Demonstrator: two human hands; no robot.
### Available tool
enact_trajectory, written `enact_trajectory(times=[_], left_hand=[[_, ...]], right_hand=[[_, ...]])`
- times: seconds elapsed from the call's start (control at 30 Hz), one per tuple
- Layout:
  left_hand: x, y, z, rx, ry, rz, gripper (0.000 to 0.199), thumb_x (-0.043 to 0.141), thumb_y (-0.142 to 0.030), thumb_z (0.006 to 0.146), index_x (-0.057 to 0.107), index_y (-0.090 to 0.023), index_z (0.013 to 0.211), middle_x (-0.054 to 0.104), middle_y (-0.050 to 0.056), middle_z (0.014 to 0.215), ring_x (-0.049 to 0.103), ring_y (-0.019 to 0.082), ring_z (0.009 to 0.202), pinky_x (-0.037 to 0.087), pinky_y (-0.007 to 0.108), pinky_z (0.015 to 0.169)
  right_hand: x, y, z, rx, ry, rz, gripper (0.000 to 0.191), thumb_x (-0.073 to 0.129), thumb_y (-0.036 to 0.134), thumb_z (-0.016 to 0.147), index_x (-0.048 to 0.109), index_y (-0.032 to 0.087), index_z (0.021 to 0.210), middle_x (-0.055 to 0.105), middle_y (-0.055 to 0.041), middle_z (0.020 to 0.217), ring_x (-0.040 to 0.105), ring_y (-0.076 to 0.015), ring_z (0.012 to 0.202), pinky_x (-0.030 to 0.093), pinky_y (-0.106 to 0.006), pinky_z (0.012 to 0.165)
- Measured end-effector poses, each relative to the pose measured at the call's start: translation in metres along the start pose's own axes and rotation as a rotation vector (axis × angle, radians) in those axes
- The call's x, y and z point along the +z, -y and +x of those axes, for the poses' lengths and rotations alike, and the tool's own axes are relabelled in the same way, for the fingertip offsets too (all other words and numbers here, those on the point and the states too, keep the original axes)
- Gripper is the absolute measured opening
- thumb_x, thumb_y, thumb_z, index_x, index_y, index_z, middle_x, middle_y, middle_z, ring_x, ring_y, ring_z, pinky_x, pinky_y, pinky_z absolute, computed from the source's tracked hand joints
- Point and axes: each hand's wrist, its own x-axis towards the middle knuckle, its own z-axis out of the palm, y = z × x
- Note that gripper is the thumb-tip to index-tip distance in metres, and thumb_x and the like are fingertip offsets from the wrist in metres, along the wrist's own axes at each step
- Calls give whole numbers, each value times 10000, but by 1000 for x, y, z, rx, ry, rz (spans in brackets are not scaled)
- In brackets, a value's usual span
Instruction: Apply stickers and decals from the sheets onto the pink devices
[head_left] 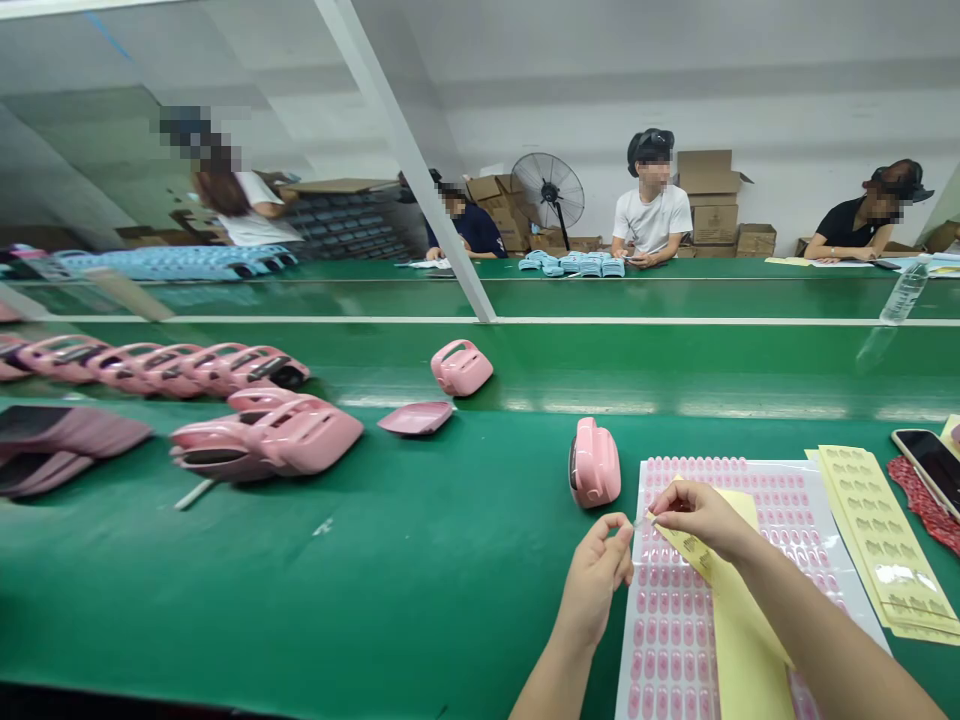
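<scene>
Peeling a small clear sticker (640,520) between both hands, my right grip (701,515) also pinches the yellow sheet (739,610); left grip (600,575) closes on the sticker. Pink case (595,462) waits just beyond, seemingly bare.

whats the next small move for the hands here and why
Probably carry the small clear sticker left to the upright pink case. The left hand and right hand pinch it between them just above the pink sticker sheet, the right hand also holds a yellow backing strip, and that case stands nearest, just left of the sheet.
</scene>
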Motion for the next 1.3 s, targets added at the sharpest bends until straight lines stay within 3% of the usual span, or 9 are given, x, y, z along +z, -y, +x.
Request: enact_trajectory(times=[0.47, 0.6, 0.67, 0.73, 0.8, 0.93, 1.07, 1.2, 1.3], left_hand=[[0, 6, 7, 19, -95, 125, 376, 675, -515, 600, 522, -191, 716, 263, -141, 359, 250, 63, 352, 254, 210, 402], [3, 25, -10, 299, -195, 357, 233, 603, -379, 737, 538, -213, 886, 429, -93, 475, 419, 99, 443, 347, 220, 468], [13, 46, -27, 634, 41, 638, 147, 512, -285, 823, 557, -223, 949, 583, -20, 631, 535, 129, 556, 413, 241, 533], [27, 68, -44, 1030, 471, 856, 138, 467, -236, 859, 581, -246, 936, 679, 18, 770, 615, 158, 710, 452, 256, 630], [41, 84, -57, 1167, 725, 1083, 184, 429, -222, 889, 583, -247, 987, 694, 46, 1001, 609, 195, 959, 449, 295, 802], [54, 79, -56, 884, 934, 1277, 355, 416, -366, 891, 500, -225, 1206, 580, 117, 1249, 494, 271, 1179, 324, 431, 1007], [55, 52, -37, 527, 944, 1198, 674, 527, -563, 758, 430, -182, 1306, 430, 200, 1366, 314, 386, 1289, 169, 600, 1038], [53, 39, -27, 471, 908, 1150, 617, 579, -485, 756, 468, -180, 1281, 410, 205, 1380, 261, 391, 1310, 148, 626, 1033], [51, 39, -27, 445, 862, 1197, 568, 637, -362, 738, 488, -180, 1256, 401, 200, 1390, 261, 384, 1314, 168, 616, 1035]], right_hand=[[0, -9, 7, -107, -137, -234, 83, 613, 184, 629, 557, 197, 688, 585, 23, 669, 549, -133, 640, 435, -275, 641], [-4, -7, 7, -150, -232, -353, 55, 571, 175, 677, 595, 198, 720, 645, -13, 746, 602, -165, 738, 461, -307, 728], [-9, -3, 6, -159, -272, -382, 72, 558, 179, 692, 612, 201, 732, 666, -25, 787, 614, -176, 773, 463, -316, 751], [-14, 2, 4, -164, -301, -402, 92, 550, 186, 699, 628, 204, 744, 680, -31, 816, 619, -184, 801, 462, -325, 767], [-19, 6, 3, -167, -324, -408, 105, 556, 199, 696, 641, 209, 757, 688, -31, 826, 621, -188, 808, 460, -334, 777], [-27, 11, 0, -171, -364, -330, 111, 597, 219, 662, 662, 224, 752, 691, -17, 794, 620, -187, 780, 459, -342, 785], [-30, 11, -1, -156, -348, -237, 13, 638, 225, 613, 649, 222, 609, 658, -5, 673, 606, -188, 720, 455, -340, 745], [-25, 12, -3, -157, -357, -162, 79, 686, 274, 577, 656, 211, 612, 643, -15, 728, 580, -174, 707, 449, -321, 701], [-11, 18, 0, -144, -235, 35, 145, 723, 303, 552, 663, 204, 637, 636, -6, 706, 562, -154, 688, 436, -305, 689]])
